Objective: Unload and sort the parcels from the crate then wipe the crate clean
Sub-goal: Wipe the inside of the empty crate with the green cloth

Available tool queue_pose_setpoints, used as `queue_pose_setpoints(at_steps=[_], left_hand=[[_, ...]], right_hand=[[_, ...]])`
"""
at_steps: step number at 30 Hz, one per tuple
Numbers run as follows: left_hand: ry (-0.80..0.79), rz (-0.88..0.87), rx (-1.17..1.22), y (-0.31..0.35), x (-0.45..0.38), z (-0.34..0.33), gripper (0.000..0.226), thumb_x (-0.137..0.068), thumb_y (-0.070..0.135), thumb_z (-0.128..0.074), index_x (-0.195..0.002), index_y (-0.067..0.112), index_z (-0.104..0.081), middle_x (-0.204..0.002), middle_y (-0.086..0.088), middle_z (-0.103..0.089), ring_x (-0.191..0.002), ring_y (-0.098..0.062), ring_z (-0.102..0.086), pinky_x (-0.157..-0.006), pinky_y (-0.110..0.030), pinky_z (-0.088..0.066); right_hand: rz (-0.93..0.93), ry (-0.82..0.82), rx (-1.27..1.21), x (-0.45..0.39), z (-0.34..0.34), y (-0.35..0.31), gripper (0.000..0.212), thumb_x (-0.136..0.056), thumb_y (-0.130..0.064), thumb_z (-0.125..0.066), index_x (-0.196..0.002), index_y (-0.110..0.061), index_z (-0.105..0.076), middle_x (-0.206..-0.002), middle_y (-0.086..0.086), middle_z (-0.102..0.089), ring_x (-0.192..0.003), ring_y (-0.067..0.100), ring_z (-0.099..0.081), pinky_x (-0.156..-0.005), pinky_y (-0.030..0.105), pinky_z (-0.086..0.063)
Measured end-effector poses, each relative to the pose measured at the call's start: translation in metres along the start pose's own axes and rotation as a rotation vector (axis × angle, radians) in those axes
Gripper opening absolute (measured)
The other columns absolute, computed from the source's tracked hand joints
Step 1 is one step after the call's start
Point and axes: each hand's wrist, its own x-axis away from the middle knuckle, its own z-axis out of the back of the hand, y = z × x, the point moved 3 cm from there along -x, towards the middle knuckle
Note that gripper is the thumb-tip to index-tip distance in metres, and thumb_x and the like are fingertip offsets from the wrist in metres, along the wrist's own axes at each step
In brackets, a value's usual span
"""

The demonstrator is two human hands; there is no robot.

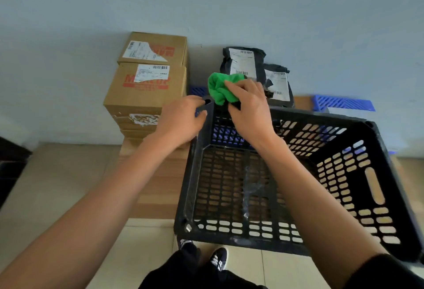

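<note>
Crate (296, 174), black, one, opening upward, long axis near-to-far. Left hand (181, 120) grips its far-left corner; right hand (249, 111) presses one bunched green cloth (220, 88) on the far rim. Beyond: two cardboard boxes (146, 87) left, two black mailer bags (250, 64) right.

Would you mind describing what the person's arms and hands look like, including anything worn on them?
Both forearms are bare, and neither the left hand nor the right hand wears a glove, ring or watch that I can see. A black sleeve covers the right upper arm at the lower edge of the view; no sleeve shows on the left arm.
</note>
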Motion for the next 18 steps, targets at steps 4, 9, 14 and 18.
queue_pose_setpoints(at_steps=[4, 9, 14, 18], left_hand=[[-0.008, -0.058, -0.055, -0.009, -0.019, -0.017, 0.027, -0.101, 0.024, -0.05, -0.114, 0.021, -0.074, -0.128, 0.009, -0.068, -0.106, -0.025, -0.067, -0.084, -0.045, -0.054], [0.011, -0.121, -0.075, -0.025, -0.03, -0.035, 0.027, -0.097, 0.019, -0.053, -0.11, 0.016, -0.077, -0.122, 0.002, -0.07, -0.106, -0.031, -0.061, -0.089, -0.051, -0.052], [0.025, -0.166, -0.068, -0.025, -0.041, -0.037, 0.024, -0.095, 0.018, -0.061, -0.109, 0.007, -0.078, -0.121, -0.005, -0.069, -0.115, -0.029, -0.056, -0.094, -0.05, -0.051], [0.005, -0.199, -0.03, -0.025, -0.046, -0.04, 0.022, -0.091, 0.012, -0.067, -0.108, 0.004, -0.078, -0.118, -0.009, -0.068, -0.109, -0.03, -0.061, -0.091, -0.048, -0.054]], right_hand=[[0.016, -0.065, 0.124, -0.02, -0.034, 0.003, 0.053, -0.083, -0.001, -0.07, -0.134, -0.012, -0.066, -0.115, 0.009, -0.063, -0.106, 0.036, -0.053, -0.082, 0.056, -0.049], [-0.028, -0.156, 0.335, -0.01, -0.061, 0.022, 0.047, -0.082, -0.022, -0.075, -0.129, -0.022, -0.07, -0.145, 0.006, -0.055, -0.133, 0.037, -0.041, -0.111, 0.058, -0.03], [-0.082, -0.368, 0.108, -0.003, -0.064, 0.027, 0.074, -0.091, -0.054, -0.051, -0.155, -0.018, -0.043, -0.168, 0.001, -0.027, -0.157, 0.025, -0.011, -0.127, 0.05, -0.001], [-0.11, -0.313, -0.086, -0.018, -0.06, 0.044, 0.053, -0.096, -0.035, -0.05, -0.146, -0.017, -0.056, -0.156, 0.003, -0.049, -0.146, 0.024, -0.037, -0.123, 0.049, -0.024]])
